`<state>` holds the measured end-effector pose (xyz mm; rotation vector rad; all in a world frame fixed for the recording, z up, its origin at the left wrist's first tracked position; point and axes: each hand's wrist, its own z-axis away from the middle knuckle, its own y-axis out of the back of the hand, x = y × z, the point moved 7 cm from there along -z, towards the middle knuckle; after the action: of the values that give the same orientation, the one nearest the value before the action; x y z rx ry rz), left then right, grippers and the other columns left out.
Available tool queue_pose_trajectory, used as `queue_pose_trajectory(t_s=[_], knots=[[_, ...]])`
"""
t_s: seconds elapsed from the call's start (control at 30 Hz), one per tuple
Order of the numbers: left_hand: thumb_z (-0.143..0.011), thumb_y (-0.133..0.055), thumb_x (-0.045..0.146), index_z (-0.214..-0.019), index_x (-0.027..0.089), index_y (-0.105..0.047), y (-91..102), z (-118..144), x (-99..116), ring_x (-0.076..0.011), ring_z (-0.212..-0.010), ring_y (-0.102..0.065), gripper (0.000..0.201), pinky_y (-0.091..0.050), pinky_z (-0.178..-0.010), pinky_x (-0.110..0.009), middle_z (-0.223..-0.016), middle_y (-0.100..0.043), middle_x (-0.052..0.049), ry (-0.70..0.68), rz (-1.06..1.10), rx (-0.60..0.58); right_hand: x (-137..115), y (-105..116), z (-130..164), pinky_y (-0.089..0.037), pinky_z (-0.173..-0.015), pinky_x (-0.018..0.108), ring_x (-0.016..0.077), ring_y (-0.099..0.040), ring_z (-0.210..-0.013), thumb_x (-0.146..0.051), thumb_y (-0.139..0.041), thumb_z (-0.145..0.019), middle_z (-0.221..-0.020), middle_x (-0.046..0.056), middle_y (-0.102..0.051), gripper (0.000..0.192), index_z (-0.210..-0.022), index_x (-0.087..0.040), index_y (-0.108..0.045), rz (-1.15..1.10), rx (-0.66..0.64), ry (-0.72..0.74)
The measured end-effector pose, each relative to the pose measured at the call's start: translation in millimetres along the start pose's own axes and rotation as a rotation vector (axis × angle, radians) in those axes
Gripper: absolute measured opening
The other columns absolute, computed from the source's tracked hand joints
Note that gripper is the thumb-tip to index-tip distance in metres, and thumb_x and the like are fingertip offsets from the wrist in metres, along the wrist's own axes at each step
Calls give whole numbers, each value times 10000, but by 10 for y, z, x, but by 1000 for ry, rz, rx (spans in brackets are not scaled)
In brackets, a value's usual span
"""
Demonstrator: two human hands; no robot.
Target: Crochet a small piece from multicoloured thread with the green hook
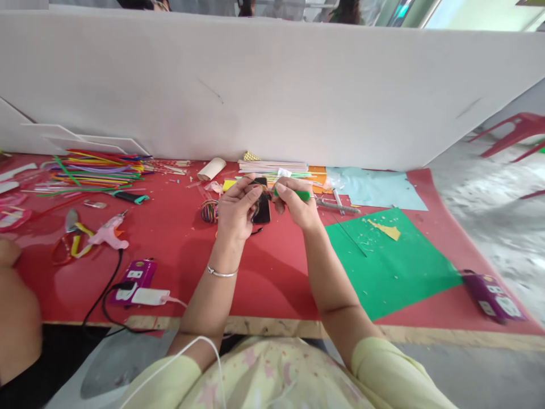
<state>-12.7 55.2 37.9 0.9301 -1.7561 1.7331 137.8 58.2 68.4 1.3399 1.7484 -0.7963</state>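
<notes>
My left hand (238, 207) is closed, thumb against fingers, pinching a dark, multicoloured strand of yarn (256, 207). Beside its wrist lies a ball of the same striped yarn (208, 211). My right hand (297, 203) grips a green-handled crochet hook (304, 195); its tip, near the left fingers, is too small to make out. Both hands are close together above the table, with a black phone (263, 211) lying beneath and between them.
A white board (272, 91) stands along the red table's (272, 272) back. Pipe cleaners (102, 170), pliers (79, 236), a pink glue gun (108, 232) and a purple power strip (138, 275) lie left. A green sheet (395, 267) and another power strip (491, 295) lie right. Someone's arm (19, 307) rests at far left.
</notes>
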Motion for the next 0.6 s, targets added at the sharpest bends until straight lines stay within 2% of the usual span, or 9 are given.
queue_pose_trajectory(t_s=[0.13,0.2,0.27,0.43,0.6], knots=[[-530,-1060,262,-1004,234,-856,-13,-9,50,-32,-502,-570,517,-353,-402,-160,-856,-826,-7,-26,-36,-63,9,-4,8,-411,-485,247,85,-559,-456,-513,-657,-1020,-568,-47,-588,443,-698,-208,-676,-73,28,27],[-557,-1051,276,-997,244,-858,0,-16,77,-24,-504,-558,481,-354,-404,-160,-939,-844,-20,-49,-46,-71,44,-21,6,-402,-466,250,88,-568,-452,-525,-670,-1006,-592,-42,-601,442,-696,-210,-680,-118,32,23],[-598,-1034,300,-986,242,-858,23,-27,98,-9,-473,-505,430,-334,-397,-157,-923,-837,-13,-66,-63,-70,76,-38,3,-398,-461,253,91,-575,-458,-536,-673,-999,-608,-38,-609,439,-706,-211,-695,-136,32,12],[-614,-1008,296,-995,218,-855,111,-37,181,-18,-433,-468,417,-289,-368,-164,-716,-729,34,-141,-157,-11,42,-64,19,-441,-529,272,111,-589,-524,-515,-632,-1028,-617,-25,-612,423,-743,-215,-720,-66,42,33],[-697,-943,272,-1095,239,-852,135,29,307,-46,-513,-542,409,-401,-443,-169,-777,-744,17,-324,-285,4,-80,-89,57,-489,-638,300,130,-602,-630,-478,-603,-1051,-687,-8,-632,409,-742,-221,-681,39,97,89]])
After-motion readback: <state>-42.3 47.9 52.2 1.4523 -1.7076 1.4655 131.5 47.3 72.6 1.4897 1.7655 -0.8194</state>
